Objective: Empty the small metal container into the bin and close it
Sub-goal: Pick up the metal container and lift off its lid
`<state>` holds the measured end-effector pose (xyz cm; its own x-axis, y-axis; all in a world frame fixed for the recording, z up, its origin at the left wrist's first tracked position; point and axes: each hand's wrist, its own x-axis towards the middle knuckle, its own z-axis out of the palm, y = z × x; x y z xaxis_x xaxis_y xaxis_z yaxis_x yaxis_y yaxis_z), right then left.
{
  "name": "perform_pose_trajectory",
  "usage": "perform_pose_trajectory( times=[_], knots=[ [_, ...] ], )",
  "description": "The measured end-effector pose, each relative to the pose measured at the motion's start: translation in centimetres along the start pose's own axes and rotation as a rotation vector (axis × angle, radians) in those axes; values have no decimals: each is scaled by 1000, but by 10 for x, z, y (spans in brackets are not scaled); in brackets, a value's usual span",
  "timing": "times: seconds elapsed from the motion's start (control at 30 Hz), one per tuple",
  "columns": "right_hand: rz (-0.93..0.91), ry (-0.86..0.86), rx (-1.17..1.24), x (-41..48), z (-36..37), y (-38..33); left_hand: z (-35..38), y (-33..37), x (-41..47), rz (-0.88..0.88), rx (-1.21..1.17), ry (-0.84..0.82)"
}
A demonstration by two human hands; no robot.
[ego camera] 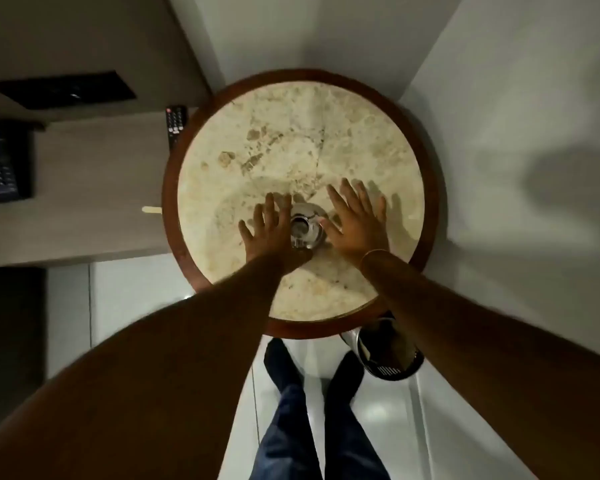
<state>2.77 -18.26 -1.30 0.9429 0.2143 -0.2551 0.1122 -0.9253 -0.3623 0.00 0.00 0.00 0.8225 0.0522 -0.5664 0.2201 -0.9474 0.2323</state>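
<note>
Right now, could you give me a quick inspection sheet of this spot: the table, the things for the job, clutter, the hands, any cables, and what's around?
Surface: round marble-topped table with dark wood rim.
Job's things: small metal container on the table, between the hands; bin on the floor by the table's near edge.
Clutter: nothing seen on the table.
Hands: left hand and right hand spread open on either side of the container, not gripping it.
Cables: nothing seen.
Surroundings: remote control and telephone on the side counter; white walls.
</note>
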Motion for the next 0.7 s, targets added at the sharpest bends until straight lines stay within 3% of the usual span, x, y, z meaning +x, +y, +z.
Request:
perform_pose_trajectory(
  times=[0.13,0.27,0.37,0.47,0.53,0.6,0.7],
  knots=[
    [53,24,28,-2,18,8,3,7,12,81,35,132],
    [126,134,150,-5,29,17,10,15,11,160,-6,162],
    [152,238,358,-5,27,16,7,18,10,135,-92,163],
    [297,219,620,-1,16,7,1,26,4,154,-183,182],
    [485,151,896,4,5,-6,-9,34,-2,219,-228,172],
    [654,-48,1310,6,-7,-16,-21,42,-11,293,-239,134],
    [732,-360,1814,-5,-29,-25,-38,47,-26,364,-230,97]
  ],
)
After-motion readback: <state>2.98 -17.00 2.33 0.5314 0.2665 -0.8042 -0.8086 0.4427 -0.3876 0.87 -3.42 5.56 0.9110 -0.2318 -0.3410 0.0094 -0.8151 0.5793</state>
